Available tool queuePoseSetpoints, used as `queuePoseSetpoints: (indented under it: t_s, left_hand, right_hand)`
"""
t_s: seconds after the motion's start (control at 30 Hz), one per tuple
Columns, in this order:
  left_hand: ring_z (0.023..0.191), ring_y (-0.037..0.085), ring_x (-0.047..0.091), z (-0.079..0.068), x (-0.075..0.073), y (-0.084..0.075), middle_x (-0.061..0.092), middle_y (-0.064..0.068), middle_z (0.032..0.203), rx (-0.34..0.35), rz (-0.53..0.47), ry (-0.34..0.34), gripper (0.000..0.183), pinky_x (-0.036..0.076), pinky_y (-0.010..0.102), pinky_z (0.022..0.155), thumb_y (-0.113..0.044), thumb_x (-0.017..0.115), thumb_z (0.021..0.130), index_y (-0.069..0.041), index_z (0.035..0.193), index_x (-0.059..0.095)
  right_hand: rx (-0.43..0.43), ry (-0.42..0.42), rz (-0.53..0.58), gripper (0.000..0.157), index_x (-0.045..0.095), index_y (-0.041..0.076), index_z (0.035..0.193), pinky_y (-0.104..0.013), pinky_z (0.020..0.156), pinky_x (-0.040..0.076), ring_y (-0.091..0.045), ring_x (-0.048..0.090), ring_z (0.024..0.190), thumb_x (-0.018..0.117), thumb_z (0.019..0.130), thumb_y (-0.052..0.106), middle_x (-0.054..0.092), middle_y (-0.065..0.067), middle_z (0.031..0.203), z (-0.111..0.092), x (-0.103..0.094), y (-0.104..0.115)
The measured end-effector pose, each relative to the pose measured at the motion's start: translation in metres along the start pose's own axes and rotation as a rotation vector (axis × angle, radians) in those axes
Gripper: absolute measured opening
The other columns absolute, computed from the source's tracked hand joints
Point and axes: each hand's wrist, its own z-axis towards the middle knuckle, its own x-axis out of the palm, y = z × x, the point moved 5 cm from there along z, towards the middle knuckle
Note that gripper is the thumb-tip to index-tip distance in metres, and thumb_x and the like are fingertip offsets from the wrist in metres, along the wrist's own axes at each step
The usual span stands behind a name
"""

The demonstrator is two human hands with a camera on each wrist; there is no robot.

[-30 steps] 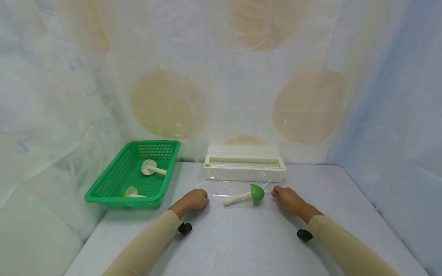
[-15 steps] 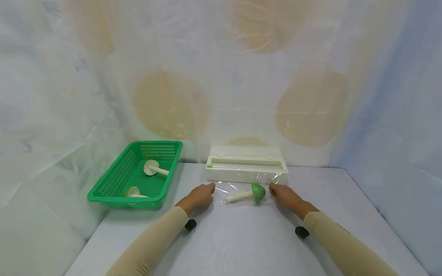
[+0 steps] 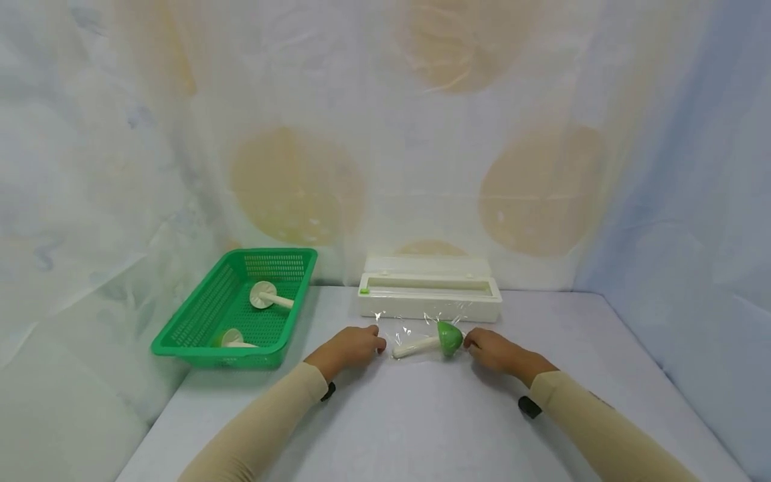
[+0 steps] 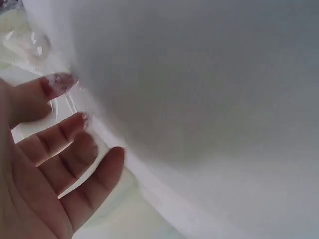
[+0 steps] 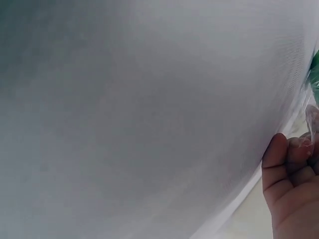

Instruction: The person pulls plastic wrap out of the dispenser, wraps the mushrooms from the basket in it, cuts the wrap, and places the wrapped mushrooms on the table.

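Observation:
On the table a toy mushroom (image 3: pixel 448 338) with a green cap and a white stem lies on its side, with clear plastic wrap (image 3: pixel 409 328) around and over it. My left hand (image 3: pixel 355 347) is just beyond the stem's end. In the left wrist view its thumb (image 4: pixel 62 83) and fingers stand apart, bits of wrap clinging to their tips. Beside the green cap, my right hand (image 3: pixel 490 349) holds the wrap's edge with curled fingers. Only part of that hand and a sliver of green show at the right edge of the right wrist view.
Behind the mushroom stands a white plastic wrap dispenser (image 3: pixel 430 308), its lid raised against the back sheet. To the left a green basket (image 3: pixel 235 358) contains two more mushrooms, one pale underside (image 3: pixel 262 294) facing out. Patterned sheets enclose the table at the back and sides.
Both hands have moved inward toward the mushroom, drawing the wrap closer and more crumpled around it. The left fingers have loosened and parted. The wrap no longer spreads flat.

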Motion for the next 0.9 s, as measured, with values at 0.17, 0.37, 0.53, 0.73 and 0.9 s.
queuePoseSetpoints:
  t_s: [0.17,0.37,0.53,0.73,0.9]
  left_hand:
    - [0.058,0.013,0.047,0.006,-0.003,-0.007,0.047,-0.006,0.079,0.006,0.008,0.001,0.021,0.042,0.03,0.056,-0.042,0.063,0.091,-0.021,0.09,0.063]
    - [0.061,0.012,0.047,0.013,0.0,-0.009,0.047,-0.005,0.075,-0.032,0.02,0.008,0.017,0.043,0.029,0.058,-0.033,0.064,0.095,-0.019,0.086,0.065]
    - [0.065,0.013,0.046,0.013,0.007,-0.004,0.047,-0.003,0.075,-0.064,-0.108,0.018,0.014,0.043,0.029,0.061,-0.021,0.057,0.099,-0.015,0.088,0.065]
    - [0.074,0.015,0.046,0.014,0.011,0.009,0.049,0.001,0.083,-0.157,-0.473,-0.007,0.023,0.042,0.032,0.067,-0.02,0.048,0.102,-0.007,0.095,0.066]
    - [0.08,0.017,0.049,0.016,0.003,0.019,0.052,0.002,0.088,-0.207,-0.659,-0.164,0.022,0.043,0.034,0.071,-0.02,0.053,0.099,-0.008,0.087,0.067]
  right_hand:
    - [0.049,0.023,-0.045,0.034,0.063,0.006,0.109,-0.046,0.092,0.046,-0.024,0.058,0.105,0.075,0.084,0.027,0.062,-0.002,0.105,0.0,-0.001,-0.004]
    - [-0.001,0.007,-0.042,0.009,0.064,0.008,0.099,-0.042,0.083,0.049,-0.018,0.059,0.091,0.062,0.095,0.015,0.061,0.003,0.091,0.001,0.001,0.004]
    - [-0.074,-0.024,-0.081,0.011,0.059,0.013,0.091,-0.037,0.076,0.047,-0.012,0.05,0.079,0.052,0.1,0.013,0.052,0.007,0.081,-0.004,0.0,0.012]
    - [-0.186,-0.202,-0.166,0.014,0.063,0.013,0.09,-0.036,0.076,0.046,-0.013,0.049,0.084,0.053,0.1,0.016,0.051,0.005,0.092,-0.01,-0.012,0.017]
    - [-0.256,-0.459,-0.15,0.014,0.067,0.013,0.082,-0.041,0.082,0.046,-0.021,0.049,0.102,0.064,0.096,0.017,0.053,-0.006,0.128,-0.01,-0.023,0.016]
